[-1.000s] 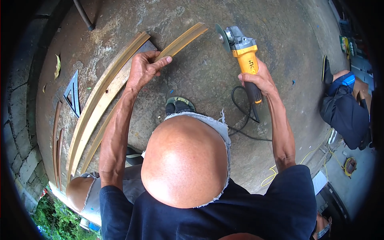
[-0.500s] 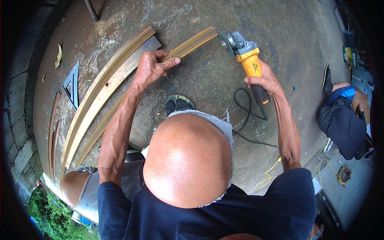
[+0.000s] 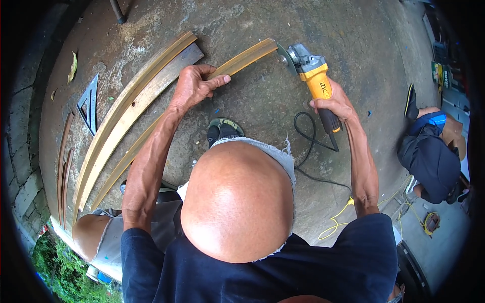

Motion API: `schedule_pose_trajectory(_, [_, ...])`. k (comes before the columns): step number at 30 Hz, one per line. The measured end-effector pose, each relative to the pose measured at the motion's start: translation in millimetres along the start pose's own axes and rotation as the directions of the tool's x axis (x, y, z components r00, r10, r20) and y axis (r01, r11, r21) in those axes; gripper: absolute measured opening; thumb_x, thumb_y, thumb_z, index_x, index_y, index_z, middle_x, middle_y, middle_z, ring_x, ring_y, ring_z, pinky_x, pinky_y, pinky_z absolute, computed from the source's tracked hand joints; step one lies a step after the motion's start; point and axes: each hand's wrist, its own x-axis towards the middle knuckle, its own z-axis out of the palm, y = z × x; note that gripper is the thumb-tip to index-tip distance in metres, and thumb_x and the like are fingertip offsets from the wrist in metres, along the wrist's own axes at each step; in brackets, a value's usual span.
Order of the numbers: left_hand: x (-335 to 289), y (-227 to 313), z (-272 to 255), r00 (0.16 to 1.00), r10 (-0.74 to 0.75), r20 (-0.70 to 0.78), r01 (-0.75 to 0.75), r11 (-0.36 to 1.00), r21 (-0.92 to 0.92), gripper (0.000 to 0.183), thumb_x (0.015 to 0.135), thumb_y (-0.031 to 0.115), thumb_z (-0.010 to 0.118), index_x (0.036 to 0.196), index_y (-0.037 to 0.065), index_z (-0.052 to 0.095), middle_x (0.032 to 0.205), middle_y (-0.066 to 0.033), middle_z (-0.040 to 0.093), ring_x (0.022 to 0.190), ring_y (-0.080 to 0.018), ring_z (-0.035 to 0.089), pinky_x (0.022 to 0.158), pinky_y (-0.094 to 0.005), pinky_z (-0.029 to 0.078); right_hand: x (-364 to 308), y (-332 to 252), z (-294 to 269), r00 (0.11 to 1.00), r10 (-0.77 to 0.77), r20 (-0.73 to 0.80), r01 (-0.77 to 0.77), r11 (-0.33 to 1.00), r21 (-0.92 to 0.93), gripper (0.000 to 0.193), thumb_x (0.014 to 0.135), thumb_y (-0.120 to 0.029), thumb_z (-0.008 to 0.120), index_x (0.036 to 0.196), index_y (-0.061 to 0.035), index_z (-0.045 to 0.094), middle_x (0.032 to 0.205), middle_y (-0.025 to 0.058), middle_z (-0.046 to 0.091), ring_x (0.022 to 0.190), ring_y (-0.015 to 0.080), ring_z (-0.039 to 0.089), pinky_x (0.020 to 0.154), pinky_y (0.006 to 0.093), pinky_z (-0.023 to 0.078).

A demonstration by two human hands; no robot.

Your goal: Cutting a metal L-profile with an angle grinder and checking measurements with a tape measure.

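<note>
My left hand [image 3: 194, 87] is closed around a long brown metal angle bar [image 3: 247, 56], thumb on top. The bar runs back beneath my left forearm toward the lower left. A yellow and grey angle grinder [image 3: 318, 83] is in my right hand [image 3: 336, 103], fingers wrapped round its body near the dark rear end. Its thin cutting disc [image 3: 287, 59] stands on edge at the bar's far end; whether it touches the metal I cannot tell. Left of my left hand, another long angle bar [image 3: 146, 73] lies along a flat wooden-looking board [image 3: 126, 112] with a small hole.
A dark triangular square [image 3: 91, 103] and thin reddish-brown bars [image 3: 64, 151] lie farther left on the concrete. The grinder's black cord [image 3: 316, 146] loops beside my knee [image 3: 237, 197] toward a yellow cord [image 3: 336, 227]. Another person [image 3: 432, 159] is at the far right.
The grinder's disc and the bar's end have shifted slightly down and right in the picture. Both hands keep their holds.
</note>
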Motion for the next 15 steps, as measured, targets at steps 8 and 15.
schedule_pose_trajectory(8, [-2.3,5.1,4.1,1.0,-0.009,0.018,0.009,1.0,-0.01,0.044,0.084,0.033,0.085,0.1,-0.006,0.076,0.061,-0.0033,0.06,0.054,-0.0097,0.055,0.051,-0.0295,0.045,-5.8,-0.7,3.4,0.999,0.039,-0.008,-0.038,0.998,0.04,0.064,0.066,-0.019,0.082,0.122,-0.0036,0.057,0.086,0.0037,0.061,0.068,0.0143,0.063,0.061,0.0306,0.054])
schedule_pose_trajectory(15, [-2.9,1.9,6.9,1.0,-0.007,0.014,0.007,1.0,-0.022,0.043,0.084,0.032,0.085,0.103,-0.005,0.076,0.06,-0.0025,0.059,0.053,-0.0093,0.053,0.051,-0.0293,0.044,-8.0,4.1,3.8,0.999,0.033,-0.014,-0.033,0.999,0.019,0.063,0.066,-0.02,0.082,0.122,-0.0037,0.057,0.085,0.0042,0.062,0.067,0.0144,0.063,0.062,0.0308,0.053])
